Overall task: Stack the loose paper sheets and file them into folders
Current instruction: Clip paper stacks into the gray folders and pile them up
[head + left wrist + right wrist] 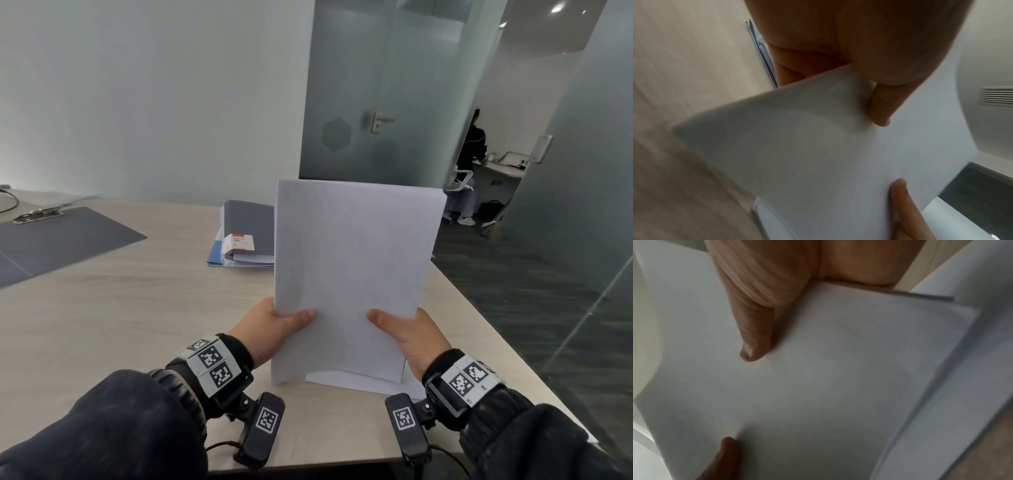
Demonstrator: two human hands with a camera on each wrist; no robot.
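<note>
A stack of white paper sheets (349,274) stands upright on its bottom edge over the light wooden table (120,325). My left hand (277,325) grips its left side with the thumb on the front. My right hand (407,332) grips its right side the same way. In the left wrist view my thumb lies on the paper (818,154); in the right wrist view my thumb presses the sheets (838,369). More white sheets (359,382) lie flat under the stack. A grey folder (250,229) rests on a blue folder (215,253) behind. An open dark clip folder (61,236) lies far left.
The table's right edge (496,329) runs close beside my right hand, with dark carpet beyond. Frosted glass walls and a door stand behind. A person sits at a desk in the far room. A cable (10,198) lies at the far left.
</note>
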